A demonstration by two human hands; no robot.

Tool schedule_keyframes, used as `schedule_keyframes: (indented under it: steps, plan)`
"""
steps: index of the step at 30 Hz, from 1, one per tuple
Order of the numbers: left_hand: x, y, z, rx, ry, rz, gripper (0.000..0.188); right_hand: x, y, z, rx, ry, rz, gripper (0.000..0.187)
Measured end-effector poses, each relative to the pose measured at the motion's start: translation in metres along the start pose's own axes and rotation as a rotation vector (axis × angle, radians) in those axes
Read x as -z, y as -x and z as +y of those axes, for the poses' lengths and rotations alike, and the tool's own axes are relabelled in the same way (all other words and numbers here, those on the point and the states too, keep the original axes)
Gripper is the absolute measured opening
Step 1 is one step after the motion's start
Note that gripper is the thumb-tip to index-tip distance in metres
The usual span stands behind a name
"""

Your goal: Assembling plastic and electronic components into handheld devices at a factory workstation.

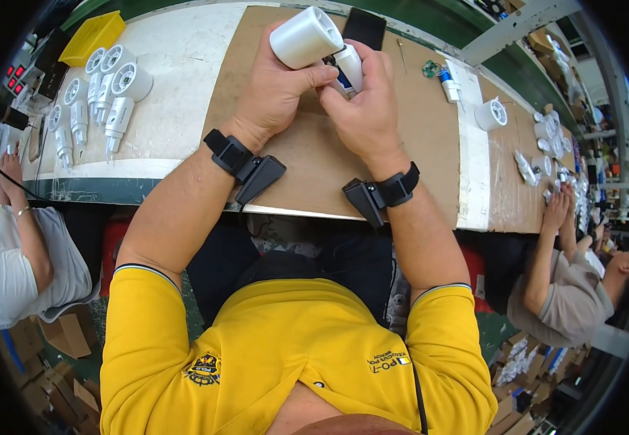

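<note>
Above the table's middle, my left hand (275,94) is closed round a white cylindrical housing (301,40) whose open end faces up and right. Just beside it, my right hand (367,109) grips a white handle piece (351,67) that sits at the base of the cylinder. Dark and blue parts show in the gap between my thumbs; my fingers hide most of them. Whether the handle is fixed to the cylinder I cannot tell. On the left stand several similar white units, each a round housing (132,81) on a handle (117,119).
Brown cardboard (300,170) covers the table under my hands. At the back lie a black flat tray (364,29) and a yellow bin (92,38). To the right are a blue-and-white part (449,85) and a white housing (490,114). People sit working on both sides.
</note>
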State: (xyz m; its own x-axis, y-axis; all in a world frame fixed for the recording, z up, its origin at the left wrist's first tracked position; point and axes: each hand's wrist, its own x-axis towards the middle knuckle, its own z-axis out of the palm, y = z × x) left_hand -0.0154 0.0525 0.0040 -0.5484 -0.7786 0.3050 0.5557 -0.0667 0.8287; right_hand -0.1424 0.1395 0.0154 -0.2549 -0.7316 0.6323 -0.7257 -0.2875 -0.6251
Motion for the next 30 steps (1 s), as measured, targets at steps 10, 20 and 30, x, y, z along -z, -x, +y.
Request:
schedule_keyframes:
  steps: [10, 20, 30]
  plan:
    - [-0.007, 0.002, -0.012, -0.032, 0.019, 0.021, 0.063, -0.007, 0.001, 0.004, 0.063, 0.121, 0.064, 0.046]
    - [-0.008, 0.006, -0.011, -0.015, -0.101, 0.050, 0.063, -0.010, 0.003, 0.009, -0.001, 0.178, -0.009, 0.039]
    - [-0.008, 0.010, -0.010, 0.009, -0.199, 0.072, 0.066, -0.008, 0.006, 0.007, -0.116, 0.142, -0.117, 0.034]
